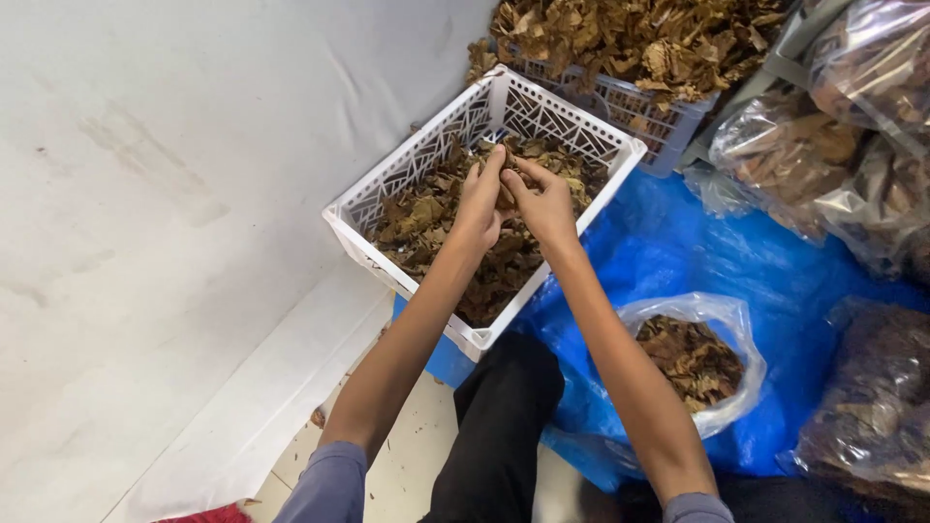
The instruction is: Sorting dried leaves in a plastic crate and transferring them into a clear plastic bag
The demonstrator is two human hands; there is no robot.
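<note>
Head cam: both my hands' fingers [499, 169] pinch one dried leaf [506, 197] over the white crate [407, 165]; the leaf's mostly hidden between them.

floor: blue tarp [678, 252] | on it: white crate [407, 165], open leaf bag [722, 320]

blue tarp [678, 252], open leaf bag [693, 358], perhaps grey crate [630, 107]

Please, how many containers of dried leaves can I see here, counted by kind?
White lattice crate, under both hands: 1
Grey-blue crate, heaped: 1
Open clear bag on the blue sheet: 1
Closed clear bags at right: at least 2; further ones overlap
Total: at least 5
</note>
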